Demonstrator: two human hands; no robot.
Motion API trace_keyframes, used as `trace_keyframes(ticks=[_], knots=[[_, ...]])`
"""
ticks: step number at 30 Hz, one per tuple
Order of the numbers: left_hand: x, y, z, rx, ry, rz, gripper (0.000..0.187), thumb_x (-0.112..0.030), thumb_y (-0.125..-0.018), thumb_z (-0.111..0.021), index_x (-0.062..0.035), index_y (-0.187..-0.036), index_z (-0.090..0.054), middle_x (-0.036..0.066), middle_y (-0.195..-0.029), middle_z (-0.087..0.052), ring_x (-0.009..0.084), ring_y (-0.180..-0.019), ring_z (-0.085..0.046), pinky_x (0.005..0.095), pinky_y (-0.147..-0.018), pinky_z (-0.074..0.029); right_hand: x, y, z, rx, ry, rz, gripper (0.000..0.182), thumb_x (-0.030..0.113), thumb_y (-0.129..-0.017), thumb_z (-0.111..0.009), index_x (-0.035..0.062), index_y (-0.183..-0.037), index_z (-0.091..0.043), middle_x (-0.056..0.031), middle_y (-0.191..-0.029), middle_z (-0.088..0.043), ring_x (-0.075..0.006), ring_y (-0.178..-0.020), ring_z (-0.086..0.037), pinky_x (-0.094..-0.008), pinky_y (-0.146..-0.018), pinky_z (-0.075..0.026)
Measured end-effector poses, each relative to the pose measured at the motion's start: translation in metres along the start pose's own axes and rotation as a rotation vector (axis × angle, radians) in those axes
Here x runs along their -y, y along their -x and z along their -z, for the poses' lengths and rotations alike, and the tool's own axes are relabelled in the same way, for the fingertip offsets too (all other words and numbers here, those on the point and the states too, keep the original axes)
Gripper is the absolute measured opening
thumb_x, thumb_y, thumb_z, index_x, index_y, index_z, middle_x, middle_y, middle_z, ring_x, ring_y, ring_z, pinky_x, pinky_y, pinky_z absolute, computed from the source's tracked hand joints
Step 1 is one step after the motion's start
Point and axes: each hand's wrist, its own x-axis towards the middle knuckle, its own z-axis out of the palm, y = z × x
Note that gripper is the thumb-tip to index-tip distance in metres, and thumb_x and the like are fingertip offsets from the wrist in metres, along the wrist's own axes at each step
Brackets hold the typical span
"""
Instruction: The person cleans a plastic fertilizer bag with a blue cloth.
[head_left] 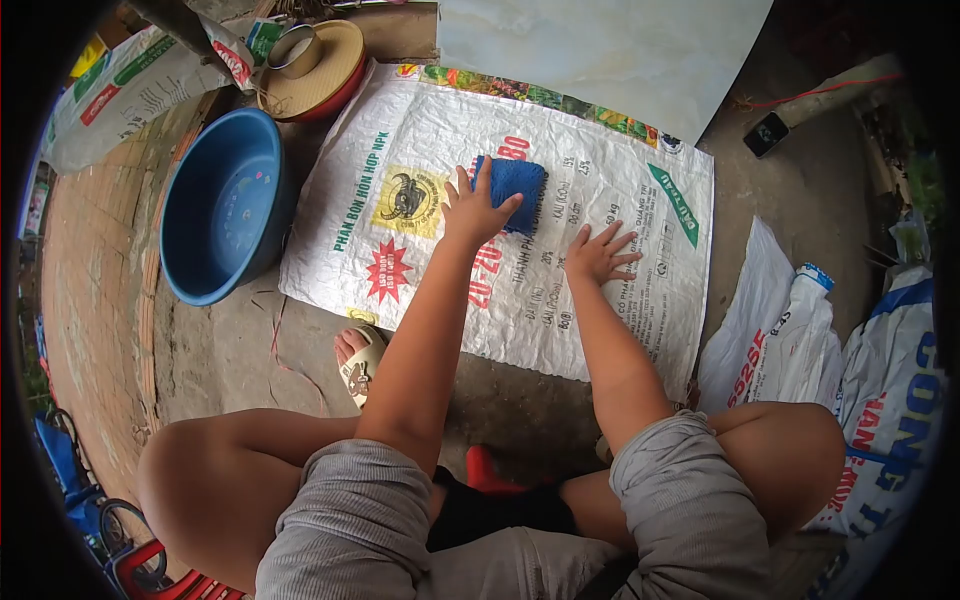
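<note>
A white printed fertilizer sack [420,260] lies spread flat on the ground in front of me. On it rests a roll of blue twine [520,190]. My left hand [478,210] is at the left side of the roll, fingers spread, with the thumb overlapping the roll's near edge. Lower and to the right, my right hand [602,256] lies palm down on the sack with its fingers spread and nothing in them.
A blue plastic basin [225,205] stands left of the sack. Behind it, a round woven tray [330,75] carries a metal ring-shaped container [294,52] on a red basin. A pale board [590,50] lies beyond the sack; more printed bags [800,340] are at the right.
</note>
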Motion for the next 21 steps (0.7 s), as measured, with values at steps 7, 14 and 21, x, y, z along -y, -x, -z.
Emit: trace_keyframes(ticks=[7,14,21], knots=[[-0.024,-0.02,-0.023,-0.085,0.081,-0.153,0.091,-0.063,-0.08,-0.063,-0.0326,-0.154,-0.017,0.029,-0.156,-0.011,0.0537,-0.142,-0.012,0.063,-0.111,-0.019,0.003,-0.002,-0.013,-0.106,0.083,-0.013,0.076,0.057,-0.095,-0.034,0.0112,-0.154,-0.018,-0.0216,-0.16,-0.002,-0.0557,-0.141,-0.003,-0.0761,-0.104,-0.004],[-0.038,-0.024,-0.049,-0.068,-0.069,-0.271,0.086,-0.06,-0.08,-0.064,-0.0352,-0.152,-0.024,0.018,-0.16,-0.01,0.0505,-0.144,-0.008,0.0725,-0.107,-0.012,0.0,-0.003,-0.025,-0.209,0.075,0.017,0.075,0.056,-0.094,-0.041,0.0113,-0.152,-0.025,-0.0222,-0.159,-0.009,-0.056,-0.141,-0.008,-0.0758,-0.104,-0.006],[-0.012,-0.026,-0.069,-0.021,-0.33,-0.284,0.055,-0.044,-0.089,-0.059,-0.0462,-0.141,-0.039,0.002,-0.162,-0.013,0.037,-0.147,-0.013,0.0822,-0.099,-0.006,0.002,-0.003,-0.023,-0.232,0.072,0.019,0.074,0.055,-0.092,-0.043,0.0115,-0.15,-0.028,-0.0216,-0.158,-0.013,-0.055,-0.141,-0.011,-0.0755,-0.105,-0.009]])
